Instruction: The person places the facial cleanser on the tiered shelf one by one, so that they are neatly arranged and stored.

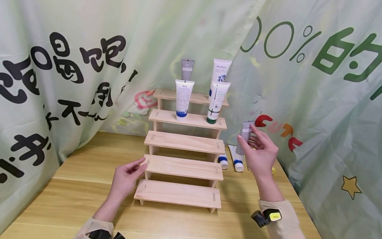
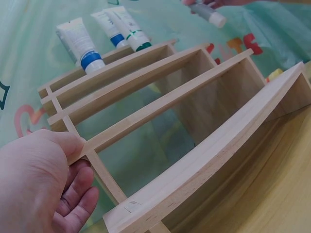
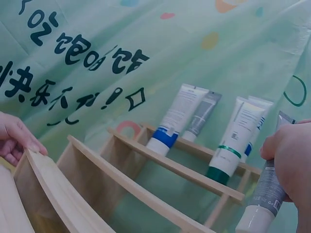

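My right hand [image 1: 262, 151] pinches a small grey squeeze tube [image 1: 245, 134] between thumb and fingers, in the air right of the wooden step rack [image 1: 184, 166]. In the right wrist view the tube's white cap [image 3: 255, 219] points down. My left hand [image 2: 43, 179] grips the left end of the rack's second step from the bottom, thumb on top. On the second-highest step stand a white tube with a blue cap [image 1: 184, 99] and a white tube with a green cap [image 1: 218, 102]. Behind them, a grey tube [image 1: 187, 69] and another white tube [image 1: 221, 71] stand on the top step.
White tubes with blue bands, one of them a tube [image 1: 237, 162] partly behind the right hand, lie on the wooden table [image 1: 89, 176] right of the rack. Something yellow [image 1: 273, 170] shows beside that hand. A printed curtain [image 1: 167, 36] hangs behind and along both sides.
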A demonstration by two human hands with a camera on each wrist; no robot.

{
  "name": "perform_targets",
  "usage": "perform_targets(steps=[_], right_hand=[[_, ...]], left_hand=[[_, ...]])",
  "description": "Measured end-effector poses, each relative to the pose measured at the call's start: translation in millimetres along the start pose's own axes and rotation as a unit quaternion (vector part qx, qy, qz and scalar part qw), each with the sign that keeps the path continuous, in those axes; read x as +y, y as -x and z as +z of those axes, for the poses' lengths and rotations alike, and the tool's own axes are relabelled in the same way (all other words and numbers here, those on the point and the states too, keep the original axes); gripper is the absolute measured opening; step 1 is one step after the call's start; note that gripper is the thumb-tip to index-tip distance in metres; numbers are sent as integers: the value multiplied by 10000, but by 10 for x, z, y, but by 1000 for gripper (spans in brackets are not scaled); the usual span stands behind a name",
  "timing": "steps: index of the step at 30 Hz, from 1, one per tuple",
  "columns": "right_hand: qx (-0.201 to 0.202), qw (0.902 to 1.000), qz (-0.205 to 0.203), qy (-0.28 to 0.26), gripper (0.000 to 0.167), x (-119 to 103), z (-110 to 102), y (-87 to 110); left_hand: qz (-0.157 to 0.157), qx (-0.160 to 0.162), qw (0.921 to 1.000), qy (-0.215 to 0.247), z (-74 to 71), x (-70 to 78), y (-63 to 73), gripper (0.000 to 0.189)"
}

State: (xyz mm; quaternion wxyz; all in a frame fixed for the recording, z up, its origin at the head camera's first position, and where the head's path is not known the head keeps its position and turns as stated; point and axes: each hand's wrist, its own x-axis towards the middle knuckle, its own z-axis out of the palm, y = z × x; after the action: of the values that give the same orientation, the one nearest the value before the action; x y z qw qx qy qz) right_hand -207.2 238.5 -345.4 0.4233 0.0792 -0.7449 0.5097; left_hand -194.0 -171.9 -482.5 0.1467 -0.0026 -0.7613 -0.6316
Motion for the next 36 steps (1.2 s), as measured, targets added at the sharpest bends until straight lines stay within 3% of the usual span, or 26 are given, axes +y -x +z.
perform_targets(steps=[11,28,36], right_hand=[[239,9968,-226,-726,54,-71,349,-52],[548,9965,-276,-566,52,-138,815,-27],[757,9917,-616,-838,53,-28,978,6]], left_hand=[[-151,-34,9999,68,7,56,18,37],[-60,14,10000,37,-3,13,-1,33],[-77,5,10000,53,2,14,-6,32]])
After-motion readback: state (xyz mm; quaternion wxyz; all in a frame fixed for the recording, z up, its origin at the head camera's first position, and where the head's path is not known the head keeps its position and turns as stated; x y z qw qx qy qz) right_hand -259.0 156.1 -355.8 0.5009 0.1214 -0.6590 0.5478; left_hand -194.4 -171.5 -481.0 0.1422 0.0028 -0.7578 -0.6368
